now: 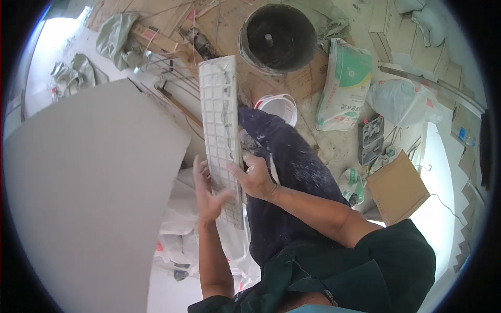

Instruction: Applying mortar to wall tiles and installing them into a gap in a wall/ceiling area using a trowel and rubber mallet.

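A long, narrow tile strip (218,112) stands near upright between my hands, its pale back with a moulded grid facing me. Grey smears run down its right side. My right hand (254,178) grips the right edge, with the thumb on the grid. At the lower left edge is my left hand (211,195), its thumb lying across the grid and its fingers along the edge, the index finger stretched out. The far face of the strip is hidden.
A large bucket of dark grey mix (279,39) stands ahead, near a small white bucket (284,107). To the right are a green-and-white bag (344,86), an open tool case (371,140) and a cardboard box (398,189). A big pale panel (94,198) fills the left.
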Motion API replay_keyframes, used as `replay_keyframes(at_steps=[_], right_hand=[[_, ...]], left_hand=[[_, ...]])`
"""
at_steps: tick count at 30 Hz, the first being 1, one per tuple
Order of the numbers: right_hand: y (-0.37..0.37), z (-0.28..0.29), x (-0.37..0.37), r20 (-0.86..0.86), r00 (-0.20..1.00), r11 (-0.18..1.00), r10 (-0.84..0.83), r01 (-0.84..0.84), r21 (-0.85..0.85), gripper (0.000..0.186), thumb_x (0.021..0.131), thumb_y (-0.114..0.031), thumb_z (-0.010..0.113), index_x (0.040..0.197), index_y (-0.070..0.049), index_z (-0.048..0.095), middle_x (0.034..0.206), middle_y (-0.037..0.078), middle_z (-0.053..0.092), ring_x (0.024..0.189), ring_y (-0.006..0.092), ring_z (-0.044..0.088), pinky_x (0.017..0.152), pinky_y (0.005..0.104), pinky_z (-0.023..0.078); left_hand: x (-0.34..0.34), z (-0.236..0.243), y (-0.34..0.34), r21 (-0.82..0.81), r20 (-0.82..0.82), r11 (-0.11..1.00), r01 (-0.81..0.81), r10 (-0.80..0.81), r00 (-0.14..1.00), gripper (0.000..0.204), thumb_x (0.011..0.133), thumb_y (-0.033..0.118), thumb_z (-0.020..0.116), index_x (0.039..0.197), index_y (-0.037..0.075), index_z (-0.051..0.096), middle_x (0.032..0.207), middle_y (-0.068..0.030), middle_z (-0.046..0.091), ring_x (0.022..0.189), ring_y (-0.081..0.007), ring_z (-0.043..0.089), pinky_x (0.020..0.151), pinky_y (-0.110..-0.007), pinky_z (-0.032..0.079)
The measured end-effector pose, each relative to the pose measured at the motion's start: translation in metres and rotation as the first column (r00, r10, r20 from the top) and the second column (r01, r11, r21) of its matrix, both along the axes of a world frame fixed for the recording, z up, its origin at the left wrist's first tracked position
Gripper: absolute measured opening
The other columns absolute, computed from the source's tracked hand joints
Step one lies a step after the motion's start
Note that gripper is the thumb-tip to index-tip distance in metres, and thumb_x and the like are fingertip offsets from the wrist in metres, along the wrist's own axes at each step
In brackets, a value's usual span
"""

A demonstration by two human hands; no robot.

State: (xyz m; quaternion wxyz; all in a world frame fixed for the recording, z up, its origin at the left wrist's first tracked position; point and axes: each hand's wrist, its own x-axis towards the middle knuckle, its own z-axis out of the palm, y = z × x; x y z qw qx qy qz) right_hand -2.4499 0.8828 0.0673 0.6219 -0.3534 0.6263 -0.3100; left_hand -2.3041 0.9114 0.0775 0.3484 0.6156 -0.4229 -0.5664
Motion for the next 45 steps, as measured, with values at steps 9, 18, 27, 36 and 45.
replay_keyframes(at_steps=[9,18,27,36,45], right_hand=[[-0.172,-0.233,-0.026,-0.494,0.722,0.868,0.485,-0.468,0.168,0.064,0.086,-0.031,0.058,0.132,0.009,0.038,0.133,0.028,0.044,0.121,0.0392,0.045,0.1,0.0432,0.037],[-0.238,-0.315,-0.037,-0.626,0.439,0.759,0.644,-0.268,0.593,0.07,0.075,-0.031,0.07,0.129,0.002,0.041,0.122,0.023,0.054,0.114,0.0378,0.051,0.097,0.0453,0.039],[-0.33,-0.117,-0.128,-0.269,0.891,0.868,-0.367,0.432,0.247,0.03,0.079,-0.024,0.072,0.094,-0.002,0.058,0.071,0.004,0.059,0.057,0.0124,0.054,0.056,0.0288,0.045],[-0.32,-0.089,-0.226,-0.053,0.968,0.855,-0.246,0.242,0.459,0.025,0.092,-0.035,0.058,0.078,-0.014,0.054,0.06,-0.001,0.05,0.052,0.0121,0.051,0.048,0.0277,0.042],[-0.375,-0.059,-0.165,-0.322,0.837,0.654,-0.442,0.547,0.523,0.038,0.091,-0.045,0.057,0.072,-0.017,0.041,0.053,-0.003,0.036,0.041,0.0119,0.035,0.038,0.0292,0.031]], left_hand=[[0.083,-0.151,-0.104,0.572,0.343,0.622,-0.535,0.411,0.845,0.043,0.1,0.044,0.032,0.088,0.008,0.052,0.056,-0.0001,0.045,0.042,-0.0123,0.044,0.038,-0.026,0.037],[0.104,-0.091,-0.096,0.642,0.386,0.656,-0.396,0.17,0.907,0.047,0.1,0.041,0.034,0.095,0.0,0.056,0.076,-0.0036,0.056,0.066,-0.0125,0.055,0.057,-0.027,0.046],[0.14,0.009,-0.105,0.725,0.38,0.499,-0.475,0.285,0.88,0.051,0.099,0.044,0.033,0.091,0.001,0.058,0.073,-0.0037,0.055,0.065,-0.0129,0.051,0.059,-0.029,0.044],[0.193,0.109,-0.129,0.71,0.509,0.482,-0.513,0.152,0.847,0.066,0.096,0.052,0.038,0.106,-0.008,0.063,0.091,-0.0128,0.065,0.089,-0.0153,0.053,0.08,-0.037,0.045],[0.226,0.143,-0.182,0.825,0.38,0.284,-0.488,0.36,0.852,0.071,0.092,0.06,0.04,0.112,-0.004,0.063,0.097,-0.0132,0.063,0.088,-0.0189,0.056,0.079,-0.037,0.045]])
